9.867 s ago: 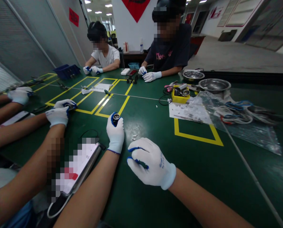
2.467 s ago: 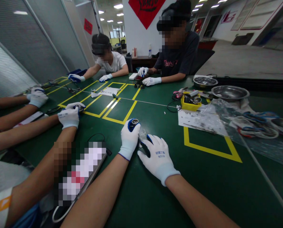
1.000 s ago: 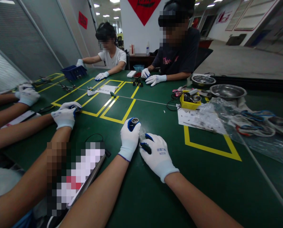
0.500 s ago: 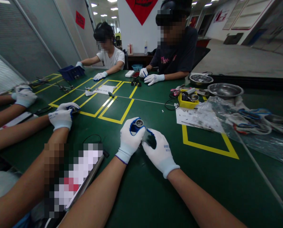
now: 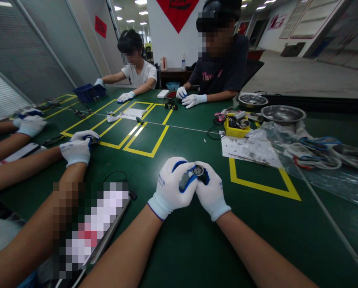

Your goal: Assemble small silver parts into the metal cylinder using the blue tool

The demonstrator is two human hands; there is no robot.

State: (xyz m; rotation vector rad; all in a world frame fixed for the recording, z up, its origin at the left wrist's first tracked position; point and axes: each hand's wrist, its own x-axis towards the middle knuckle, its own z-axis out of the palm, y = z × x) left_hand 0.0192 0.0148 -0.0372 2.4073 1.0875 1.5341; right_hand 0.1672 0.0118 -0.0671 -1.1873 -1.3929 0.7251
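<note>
Round metal part (image 5: 198, 170), holding it between the two hands above the green table (image 5: 179, 252), with its ring-like end facing up. Pinching it at its right side with bent thumb and finger of the right hand (image 5: 211, 188). Curving the fingers of the left hand (image 5: 177, 184) into a loop with a gap inside, reaching the part's left edge with the tips; cannot tell if also gripping. Wearing white gloves with blue print, too small for reading.

Having at lower left, beside the left forearm, a device (image 5: 107, 204) with blurred screen. Passing farther to yellow tape outlines (image 5: 160, 142), and at right to a sheet of paper (image 5: 227, 150) with marks not readable. Finding just behind it a yellow bin (image 5: 235, 132) with metal pieces, then two steel bowls (image 5: 282, 114). Reading across the table, on a dark shirt (image 5: 223, 78), pink letters beginning with "Thi", the rest being unclear. Ending at the wall with a red diamond sign (image 5: 179, 20), bearing dark writing, cut by the upper edge.
</note>
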